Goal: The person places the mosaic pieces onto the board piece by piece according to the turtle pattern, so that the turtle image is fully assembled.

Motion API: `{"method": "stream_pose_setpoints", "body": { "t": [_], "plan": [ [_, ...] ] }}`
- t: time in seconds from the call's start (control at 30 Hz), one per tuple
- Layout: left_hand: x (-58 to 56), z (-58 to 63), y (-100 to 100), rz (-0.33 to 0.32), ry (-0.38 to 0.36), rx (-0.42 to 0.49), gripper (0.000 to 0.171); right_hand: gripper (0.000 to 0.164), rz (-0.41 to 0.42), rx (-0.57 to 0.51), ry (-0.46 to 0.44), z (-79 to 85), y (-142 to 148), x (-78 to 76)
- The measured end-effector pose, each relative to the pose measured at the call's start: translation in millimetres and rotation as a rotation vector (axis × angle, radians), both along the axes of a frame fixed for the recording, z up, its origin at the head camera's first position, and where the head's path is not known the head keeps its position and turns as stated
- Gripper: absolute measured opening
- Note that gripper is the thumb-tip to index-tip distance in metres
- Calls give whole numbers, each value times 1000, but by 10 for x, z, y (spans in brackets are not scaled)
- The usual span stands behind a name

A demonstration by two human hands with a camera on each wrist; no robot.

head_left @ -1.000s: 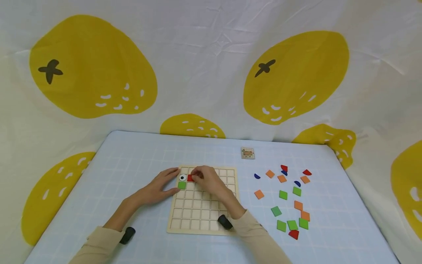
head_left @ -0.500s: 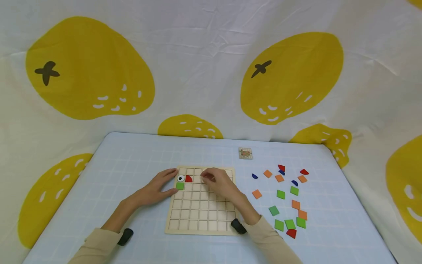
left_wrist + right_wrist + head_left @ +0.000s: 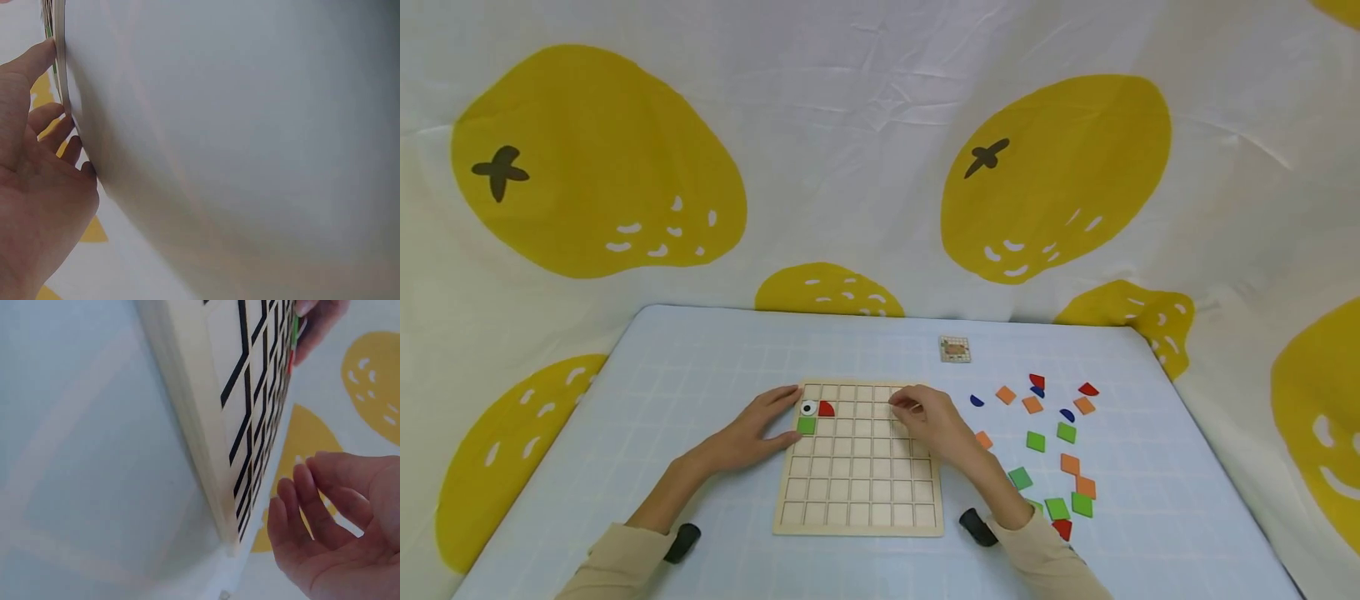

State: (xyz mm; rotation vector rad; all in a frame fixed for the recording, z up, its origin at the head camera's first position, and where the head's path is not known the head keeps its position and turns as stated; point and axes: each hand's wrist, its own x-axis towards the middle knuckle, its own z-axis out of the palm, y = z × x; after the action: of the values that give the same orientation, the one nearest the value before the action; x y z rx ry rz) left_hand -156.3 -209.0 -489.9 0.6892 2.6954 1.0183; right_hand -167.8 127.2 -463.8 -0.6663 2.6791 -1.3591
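A wooden grid board [image 3: 850, 492] lies on the table. At its upper left sit a white tile with a black eye dot [image 3: 808, 408], a red quarter-round tile [image 3: 826, 409] and a green square tile [image 3: 806, 426]. My left hand [image 3: 747, 437] rests against the board's left edge, thumb and fingers spread; the left wrist view shows the fingertips right at the edge. My right hand [image 3: 934, 423] hovers over the board's upper right. In the right wrist view its fingers [image 3: 306, 481] are loosely bent, with nothing visible between them.
Right of the board lie scattered tiles: several green squares [image 3: 1056, 509], several orange squares [image 3: 1070, 464], dark blue half-rounds [image 3: 977, 401] and red quarter-rounds [image 3: 1088, 389]. A small picture card [image 3: 955, 349] lies behind the board. A white curtain with yellow fruit hangs behind the table.
My right hand has let go of the red tile, which stays beside the eye tile, and has moved rightward across the board. The left hand has kept its place at the edge.
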Motion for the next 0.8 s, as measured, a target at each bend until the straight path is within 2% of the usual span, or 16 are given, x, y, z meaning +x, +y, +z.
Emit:
{"method": "stream_pose_setpoints", "body": {
  "t": [0.23,0.47,0.8],
  "plan": [
    [0,-15,2,-1,14,6,72,14,-73,53,55,-2,258,67],
    [-23,-67,-9,4,10,5,73,17,-164,85,53,35,498,120],
    [-41,-102,-13,3,0,4,74,19,-241,142,82,56,838,262]
  ]
}}
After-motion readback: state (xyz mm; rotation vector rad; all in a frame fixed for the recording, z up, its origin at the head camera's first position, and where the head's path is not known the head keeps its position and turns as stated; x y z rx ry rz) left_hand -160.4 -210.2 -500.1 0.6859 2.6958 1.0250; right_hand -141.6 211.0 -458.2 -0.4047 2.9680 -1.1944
